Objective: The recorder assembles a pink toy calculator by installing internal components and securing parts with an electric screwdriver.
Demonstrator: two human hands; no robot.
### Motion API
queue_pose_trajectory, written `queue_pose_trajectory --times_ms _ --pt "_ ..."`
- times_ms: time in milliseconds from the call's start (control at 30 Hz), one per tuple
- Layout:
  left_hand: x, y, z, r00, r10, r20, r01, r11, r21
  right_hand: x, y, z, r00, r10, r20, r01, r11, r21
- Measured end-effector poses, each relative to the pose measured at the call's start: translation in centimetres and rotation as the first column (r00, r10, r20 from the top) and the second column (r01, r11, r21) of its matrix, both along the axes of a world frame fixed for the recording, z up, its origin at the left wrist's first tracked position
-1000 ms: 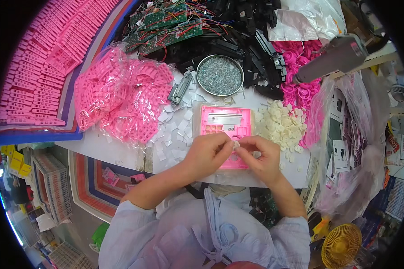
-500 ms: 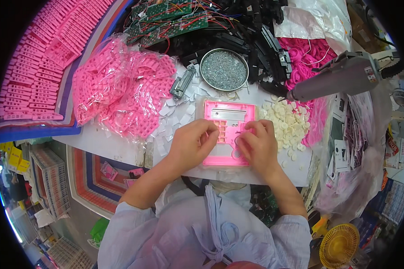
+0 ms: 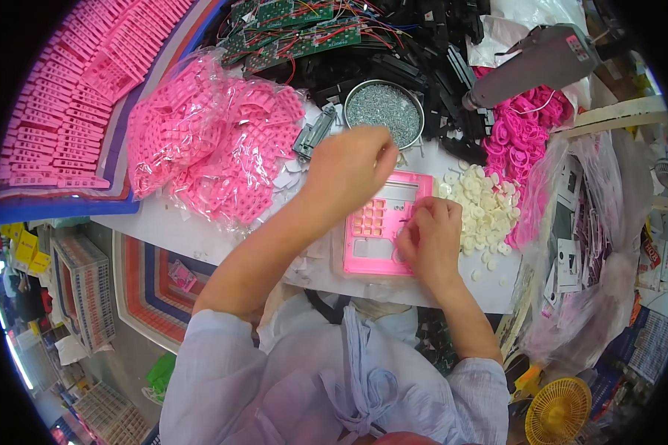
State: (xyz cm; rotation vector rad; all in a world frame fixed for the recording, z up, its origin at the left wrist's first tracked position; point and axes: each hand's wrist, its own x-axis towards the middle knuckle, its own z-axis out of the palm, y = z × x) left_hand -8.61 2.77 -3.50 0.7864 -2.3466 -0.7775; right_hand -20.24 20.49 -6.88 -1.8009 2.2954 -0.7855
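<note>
My left hand (image 3: pixel 352 169) is raised over the near edge of a round metal dish (image 3: pixel 422 113) full of small screws (image 3: pixel 382 107). Its fingers are curled together, and whatever lies between them is hidden. Below it on the table lies an open pink plastic casing (image 3: pixel 378 265), with a grid of small square holes and a silvery strip near its far end. My right hand (image 3: pixel 432 236) rests at the casing's right side, fingers bent in a pinch. A small dark tip shows by its fingers, too small to name.
Bagged pink keypad-like sheets (image 3: pixel 237 156) lie to the left. A heap of cream round pieces (image 3: pixel 486 208) sits to the right, below a grey power screwdriver (image 3: pixel 534 67). Green circuit boards (image 3: pixel 304 41) with wires and black parts (image 3: pixel 393 70) pile up at the back.
My left hand has gone from the casing's left side up to the screw dish. My right hand stays at the casing. The view has shifted slightly.
</note>
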Motion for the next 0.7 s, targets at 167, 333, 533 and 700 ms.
queue_pose_trajectory --times_ms 167,333,533,700 --pt "-5.7 -5.5 -4.0 0.885 0.285 0.368 -0.117 0.902 -0.415 -0.2 -0.4 1.1 0.999 0.010 0.037 -0.007 0.997 -0.071" --pt "-6.2 -6.3 -4.6 0.883 0.153 0.443 0.018 0.933 -0.359 -7.5 -0.5 3.7 0.953 -0.009 0.302 0.142 0.895 -0.423" --pt "-7.0 -6.4 -5.6 0.920 0.194 0.341 -0.058 0.926 -0.372 -13.9 -9.2 10.6 0.651 0.370 0.663 0.210 0.752 -0.625" --pt "-6.1 -5.6 -3.1 0.926 0.046 0.374 0.025 0.983 -0.184 -13.5 -8.0 11.9 0.663 0.305 0.684 -0.068 0.934 -0.351"
